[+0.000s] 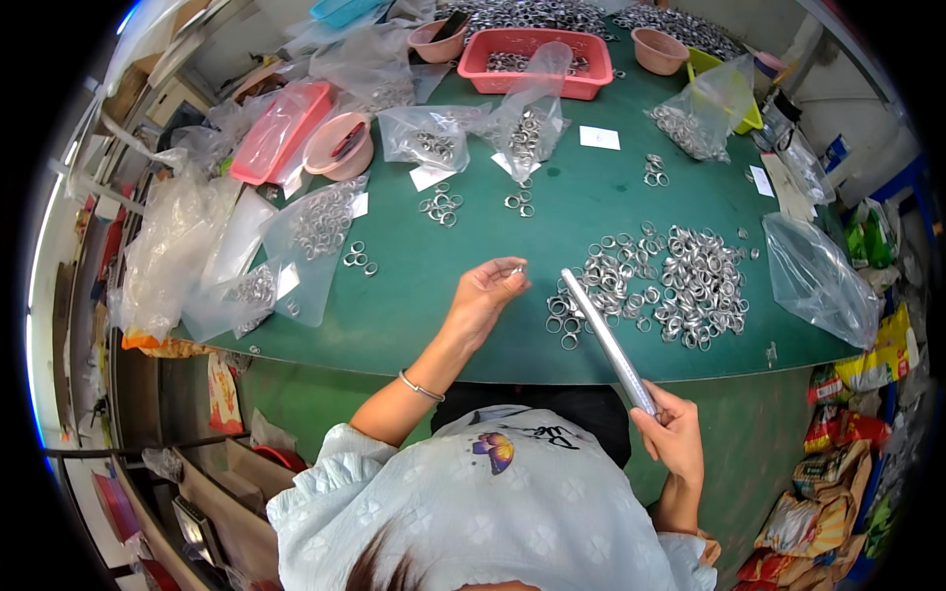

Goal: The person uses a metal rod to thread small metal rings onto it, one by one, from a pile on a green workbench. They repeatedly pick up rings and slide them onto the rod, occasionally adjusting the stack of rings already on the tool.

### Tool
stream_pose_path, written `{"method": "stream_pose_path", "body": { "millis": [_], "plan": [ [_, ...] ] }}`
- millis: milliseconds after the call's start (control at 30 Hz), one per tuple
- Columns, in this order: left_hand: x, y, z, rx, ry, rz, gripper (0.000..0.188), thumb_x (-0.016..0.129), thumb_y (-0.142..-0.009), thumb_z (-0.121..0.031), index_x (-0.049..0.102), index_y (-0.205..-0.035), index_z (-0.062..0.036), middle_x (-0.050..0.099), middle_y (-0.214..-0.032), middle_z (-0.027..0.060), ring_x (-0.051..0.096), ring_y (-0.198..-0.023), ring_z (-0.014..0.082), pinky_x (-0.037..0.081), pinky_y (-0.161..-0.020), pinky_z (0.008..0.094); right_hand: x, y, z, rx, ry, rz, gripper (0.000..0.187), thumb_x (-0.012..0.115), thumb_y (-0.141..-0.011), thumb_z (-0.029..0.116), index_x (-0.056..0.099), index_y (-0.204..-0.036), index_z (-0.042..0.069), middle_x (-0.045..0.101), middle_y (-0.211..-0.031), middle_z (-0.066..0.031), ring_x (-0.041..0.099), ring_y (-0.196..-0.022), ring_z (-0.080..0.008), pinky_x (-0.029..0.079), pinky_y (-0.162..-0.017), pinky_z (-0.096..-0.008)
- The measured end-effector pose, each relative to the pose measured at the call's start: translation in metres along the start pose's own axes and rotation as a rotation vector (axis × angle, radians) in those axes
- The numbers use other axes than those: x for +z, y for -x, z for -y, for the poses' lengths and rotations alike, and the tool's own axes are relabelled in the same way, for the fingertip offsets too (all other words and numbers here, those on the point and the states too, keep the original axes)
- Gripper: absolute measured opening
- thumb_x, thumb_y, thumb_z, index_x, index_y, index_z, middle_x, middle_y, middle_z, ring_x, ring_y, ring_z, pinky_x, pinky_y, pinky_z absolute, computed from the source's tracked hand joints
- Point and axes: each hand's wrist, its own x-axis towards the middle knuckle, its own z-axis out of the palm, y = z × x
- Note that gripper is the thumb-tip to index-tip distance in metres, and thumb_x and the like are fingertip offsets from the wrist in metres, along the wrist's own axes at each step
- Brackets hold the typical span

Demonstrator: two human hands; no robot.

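Observation:
My left hand [485, 297] is raised over the green table, thumb and fingertips pinched on a small silver ring [520, 269]. In my right hand [672, 433], near the table's front edge, is the thick end of a tapered metal ring mandrel [606, 333]. The mandrel slants up and to the left, its narrow tip beside a spread of loose silver rings [606, 271] and apart from my left hand. Directly right of that spread lies a denser heap of rings [705, 291]. Fingers cover part of the pinched ring and the mandrel's end.
Small ring groups lie before clear bags: one group [440, 205] left of centre, another [360, 258] farther left. A bag of rings [527, 133] leans on a red basin [473, 69]. Pink bowls [340, 148] and a flat plastic bag [823, 281] flank the work area.

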Motion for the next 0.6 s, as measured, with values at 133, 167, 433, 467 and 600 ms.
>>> {"method": "stream_pose_path", "body": {
  "millis": [133, 167, 433, 467, 600],
  "plan": [
    [-0.012, 0.0, 0.002, 0.036, -0.168, -0.117, 0.029, 0.067, -0.078, -0.007, 0.057, -0.103, 0.0028, 0.058, -0.088, 0.0048, 0.057, -0.082, 0.0108, 0.049, -0.078, 0.0266, 0.001, -0.003, -0.004, 0.031, -0.024, -0.007, 0.039, 0.061, -0.081, 0.0, 0.051, -0.118, -0.007, 0.051, -0.064, 0.0011, 0.038, -0.039, -0.0007, 0.026, -0.033, -0.0175],
    [-0.017, -0.003, 0.0, 0.07, -0.302, -0.157, 0.028, 0.069, -0.076, -0.006, 0.058, -0.101, 0.0021, 0.059, -0.087, 0.0049, 0.057, -0.08, 0.0107, 0.049, -0.075, 0.0264, 0.002, -0.003, -0.005, 0.037, -0.021, -0.006, 0.039, 0.061, -0.081, 0.0, 0.051, -0.118, -0.007, 0.051, -0.064, 0.0009, 0.038, -0.038, -0.0008, 0.026, -0.033, -0.0175],
    [-0.079, -0.053, -0.015, 0.609, -1.18, -0.49, 0.03, 0.075, -0.061, -0.002, 0.062, -0.087, 0.0023, 0.057, -0.079, 0.011, 0.055, -0.07, 0.0215, 0.047, -0.067, 0.0314, 0.008, -0.006, -0.009, 0.049, 0.007, 0.003, 0.039, 0.061, -0.081, 0.001, 0.051, -0.118, -0.007, 0.052, -0.063, 0.0002, 0.038, -0.037, -0.0011, 0.026, -0.032, -0.0178],
    [-0.083, -0.056, -0.015, 0.623, -1.199, -0.485, 0.031, 0.076, -0.059, -0.002, 0.061, -0.086, 0.0031, 0.056, -0.078, 0.0116, 0.054, -0.07, 0.0233, 0.046, -0.067, 0.0326, 0.008, -0.006, -0.009, 0.046, 0.008, 0.004, 0.039, 0.061, -0.081, 0.001, 0.051, -0.118, -0.007, 0.051, -0.062, 0.0002, 0.038, -0.037, -0.0011, 0.026, -0.032, -0.0178],
    [-0.09, -0.061, -0.011, 0.597, -1.247, -0.479, 0.031, 0.076, -0.059, -0.001, 0.061, -0.086, 0.002, 0.054, -0.086, 0.0122, 0.053, -0.079, 0.0255, 0.045, -0.072, 0.0344, 0.008, -0.006, -0.012, 0.035, 0.007, -0.022, 0.038, 0.061, -0.081, 0.002, 0.051, -0.118, -0.006, 0.051, -0.062, 0.0001, 0.037, -0.037, -0.0011, 0.026, -0.032, -0.0178]
  ]
}}
